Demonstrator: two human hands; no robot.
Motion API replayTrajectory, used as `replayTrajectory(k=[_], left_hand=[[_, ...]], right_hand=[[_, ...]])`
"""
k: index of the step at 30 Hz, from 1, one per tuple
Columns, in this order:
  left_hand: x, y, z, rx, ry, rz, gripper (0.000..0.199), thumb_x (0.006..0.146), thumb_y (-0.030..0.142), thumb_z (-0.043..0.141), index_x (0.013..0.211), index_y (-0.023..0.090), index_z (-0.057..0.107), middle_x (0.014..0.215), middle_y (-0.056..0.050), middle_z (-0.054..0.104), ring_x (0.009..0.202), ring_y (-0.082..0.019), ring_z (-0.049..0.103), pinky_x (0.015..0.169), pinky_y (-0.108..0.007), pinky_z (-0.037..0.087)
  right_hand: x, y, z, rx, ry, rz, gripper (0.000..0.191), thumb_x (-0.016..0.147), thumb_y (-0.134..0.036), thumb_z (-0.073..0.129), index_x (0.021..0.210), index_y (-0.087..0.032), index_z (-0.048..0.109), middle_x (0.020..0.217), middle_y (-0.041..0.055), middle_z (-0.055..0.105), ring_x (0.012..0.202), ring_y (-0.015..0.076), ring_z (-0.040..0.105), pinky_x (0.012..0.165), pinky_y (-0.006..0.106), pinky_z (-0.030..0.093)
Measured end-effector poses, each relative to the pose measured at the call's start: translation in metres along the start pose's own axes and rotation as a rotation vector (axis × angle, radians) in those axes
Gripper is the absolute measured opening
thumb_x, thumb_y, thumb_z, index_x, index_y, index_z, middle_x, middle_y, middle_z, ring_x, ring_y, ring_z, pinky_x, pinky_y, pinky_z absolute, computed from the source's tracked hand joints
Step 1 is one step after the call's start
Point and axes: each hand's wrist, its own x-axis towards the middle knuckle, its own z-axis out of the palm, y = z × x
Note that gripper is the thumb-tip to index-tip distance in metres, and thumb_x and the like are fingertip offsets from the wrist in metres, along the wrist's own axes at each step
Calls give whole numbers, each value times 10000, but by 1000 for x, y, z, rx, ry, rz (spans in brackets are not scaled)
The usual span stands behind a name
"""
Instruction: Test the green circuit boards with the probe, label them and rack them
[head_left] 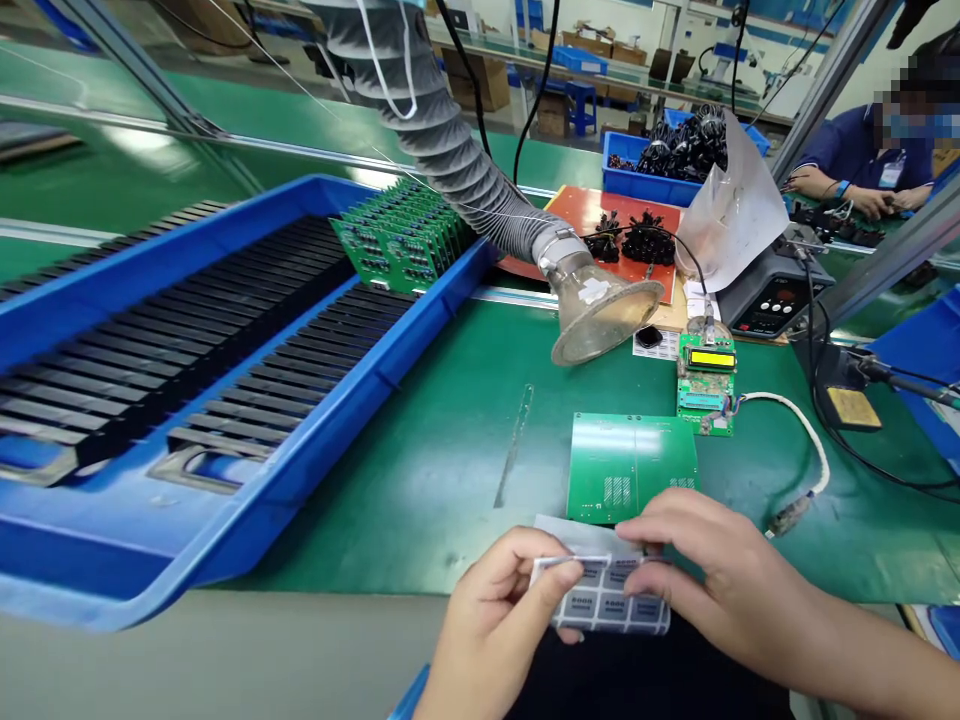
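A person's left hand [499, 610] pinches the left end of a white sheet of grey rectangular labels [613, 604], apparently steadying it, while the right hand [697, 550] grips its upper right edge. The sheet is at the front edge of the green table [435, 460]; a flat green circuit board [634, 462] lies just beyond, conveniently near. Slotted black racks [277, 380] stand other green boards [405, 235] upright, probably keeping them apart.

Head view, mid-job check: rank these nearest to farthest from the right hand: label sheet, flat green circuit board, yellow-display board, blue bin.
1. Label sheet: touching the right hand.
2. Flat green circuit board: just beyond the hand.
3. Yellow-display board: farther back, toward the right.
4. Blue bin: far back.
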Motion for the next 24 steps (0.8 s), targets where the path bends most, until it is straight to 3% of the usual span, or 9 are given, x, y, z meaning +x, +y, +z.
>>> replayTrajectory(k=[4, 8, 10, 12, 14, 16, 20, 24], left_hand=[[0, -2, -4, 37, 15, 45, 255, 729, 370, 723, 618, 193, 577, 480, 41, 577, 429, -109, 556, 465, -203, 482], [3, -4, -7, -30, 1, -74, 341, 730, 467, 722, 652, 185, 545, 479, 44, 564, 406, -97, 514, 392, -189, 463], [3, -5, -8, -82, 30, -120, 356, 727, 484, 724, 684, 178, 547, 493, 45, 564, 411, -89, 497, 365, -175, 452], [2, -6, -8, -117, 23, -155, 360, 713, 481, 739, 697, 173, 553, 498, 45, 561, 421, -86, 501, 365, -169, 460], [0, -9, -9, -135, -40, -205, 358, 707, 485, 742, 718, 171, 571, 495, 45, 562, 413, -88, 506, 360, -172, 463], [0, -14, -8, -134, -121, -247, 356, 719, 500, 726, 784, 169, 610, 509, 34, 586, 402, -94, 514, 347, -176, 457], [11, -31, -6, -88, -220, -238, 456, 714, 550, 705, 928, 150, 665, 562, 3, 637, 415, -118, 551, 339, -200, 470], [25, -42, -4, -26, -162, -187, 508, 728, 571, 672, 978, 129, 696, 579, -11, 649, 434, -131, 565, 342, -215, 482]], right_hand=[[2, -6, 1, -52, -3, -29, 116, 924, -176, 531, 920, -184, 646, 786, 37, 615, 707, 142, 590, 612, 253, 491], [10, -9, 0, -58, 41, -139, 217, 942, -154, 470, 846, -201, 659, 720, 30, 620, 663, 145, 566, 604, 274, 464], [25, -3, -7, 13, 81, -23, 198, 931, -191, 511, 805, -212, 663, 745, 27, 646, 695, 144, 594, 629, 265, 478], [45, 9, -16, 32, 109, 209, 156, 887, -222, 580, 760, -208, 668, 767, 22, 670, 721, 151, 613, 646, 263, 484], [66, 24, -23, 39, 20, 412, 129, 827, -228, 634, 709, -189, 670, 704, 6, 663, 654, 142, 596, 594, 251, 459], [82, 37, -25, 40, -106, 512, 144, 790, -238, 655, 662, -172, 666, 600, -22, 608, 553, 116, 530, 527, 233, 405], [93, 47, -18, -41, -203, 549, 161, 791, -250, 642, 656, -166, 667, 525, -48, 544, 501, 99, 470, 492, 226, 331], [89, 44, -9, -160, -205, 452, 167, 829, -225, 617, 679, -184, 677, 613, -17, 612, 622, 137, 551, 601, 261, 377]])
